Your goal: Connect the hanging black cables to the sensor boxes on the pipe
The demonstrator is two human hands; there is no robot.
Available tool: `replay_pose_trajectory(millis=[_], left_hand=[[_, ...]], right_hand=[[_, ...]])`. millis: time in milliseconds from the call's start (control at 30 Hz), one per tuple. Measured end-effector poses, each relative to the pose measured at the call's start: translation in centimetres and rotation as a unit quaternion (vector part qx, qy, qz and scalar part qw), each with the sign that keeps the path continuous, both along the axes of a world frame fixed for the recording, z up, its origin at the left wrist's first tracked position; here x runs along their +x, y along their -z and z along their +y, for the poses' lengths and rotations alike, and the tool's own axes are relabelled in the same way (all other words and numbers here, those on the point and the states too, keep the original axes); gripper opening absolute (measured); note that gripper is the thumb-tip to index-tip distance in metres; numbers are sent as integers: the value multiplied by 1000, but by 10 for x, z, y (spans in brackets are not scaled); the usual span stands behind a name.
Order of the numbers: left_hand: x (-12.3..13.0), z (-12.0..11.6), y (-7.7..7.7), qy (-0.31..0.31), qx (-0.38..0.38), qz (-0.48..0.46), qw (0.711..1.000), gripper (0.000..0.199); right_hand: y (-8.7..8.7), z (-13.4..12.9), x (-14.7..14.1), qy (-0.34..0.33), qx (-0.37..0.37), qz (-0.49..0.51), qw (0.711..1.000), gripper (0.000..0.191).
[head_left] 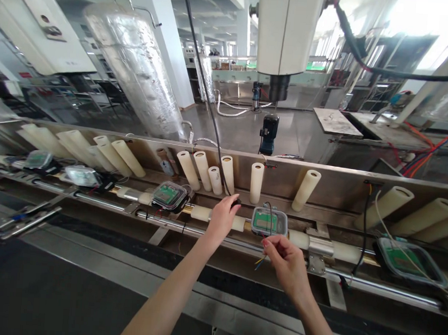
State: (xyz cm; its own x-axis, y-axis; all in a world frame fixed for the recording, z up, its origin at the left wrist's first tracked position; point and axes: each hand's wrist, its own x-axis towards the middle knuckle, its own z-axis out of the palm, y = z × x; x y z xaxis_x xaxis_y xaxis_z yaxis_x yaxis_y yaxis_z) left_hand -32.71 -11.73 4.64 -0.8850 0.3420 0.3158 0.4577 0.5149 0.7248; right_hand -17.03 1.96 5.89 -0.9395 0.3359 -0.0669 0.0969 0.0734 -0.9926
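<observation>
From the head view, I can't make out the fingertips' exact grip on the small black plug-like piece (236, 203), since my left hand (223, 215) partly covers it; a long black flexible cable (206, 75) runs down to there from overhead. The left fingers are drawn together around that piece, arm stretched forward. My right hand (285, 259) is bent inward, thumb and forefinger pinching thin coloured wires (258, 262), their yellow and blue ends showing below, just in front of the clear-lidded box with a green circuit board (269, 222). A gap separates my hands; beyond them rises the long metal trough wall (341, 171).
</observation>
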Motion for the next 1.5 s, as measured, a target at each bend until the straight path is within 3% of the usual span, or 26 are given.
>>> replay_pose_trajectory(millis=[167,433,800,1500], left_hand=[[43,0,-7,29,-9,-15,999,26],[70,-2,-32,68,-48,-98,992,21],[84,1,-48,82,-25,-200,976,14],[92,4,-47,79,-53,-169,981,12]], right_hand=[[0,-6,-9,30,-33,13,999,32],[-4,-12,-11,40,-41,8,998,31],[-6,-10,-9,47,-21,0,999,30],[-6,-11,-9,54,-20,15,998,28]])
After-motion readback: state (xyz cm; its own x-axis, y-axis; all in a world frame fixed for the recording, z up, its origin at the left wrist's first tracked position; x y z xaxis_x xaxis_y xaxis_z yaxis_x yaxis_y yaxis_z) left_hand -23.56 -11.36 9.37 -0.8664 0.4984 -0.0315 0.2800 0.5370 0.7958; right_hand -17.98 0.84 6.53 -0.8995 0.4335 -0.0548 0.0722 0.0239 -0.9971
